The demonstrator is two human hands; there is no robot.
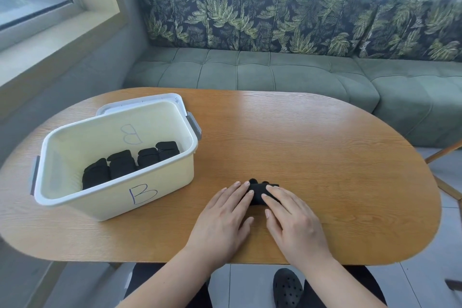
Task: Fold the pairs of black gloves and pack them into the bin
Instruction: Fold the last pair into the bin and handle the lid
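Note:
A folded pair of black gloves (258, 194) lies on the wooden table (312, 147) near its front edge. My left hand (222, 220) lies flat with straight fingers, its fingertips pressing the bundle's left side. From the right, my right hand (295, 220) presses on the bundle with straight fingers. To the left stands the cream bin (160, 185) marked "B". Several folded black glove bundles (130, 162) sit in a row on the bin's floor.
The bin's white lid (140, 102) lies behind the bin. A green sofa (275, 70) with leaf-print cushions runs along the far side of the table. A chair's wooden frame (445, 177) shows at the right edge. My legs and a black clog (287, 287) are under the table.

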